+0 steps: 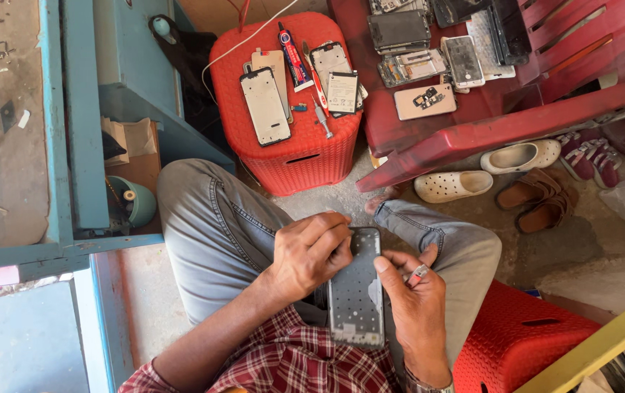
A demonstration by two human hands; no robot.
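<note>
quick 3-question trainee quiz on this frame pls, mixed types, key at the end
1. True or false: both hands touch the phone frame held over the lap.
2. Multiple choice: the small red-tipped tool is in
A. the left hand
B. the right hand
C. neither hand
3. Fill in: the glue tube lies on top of the red ____, beside opened phone parts.

Key: 1 true; 2 B; 3 stool
</note>
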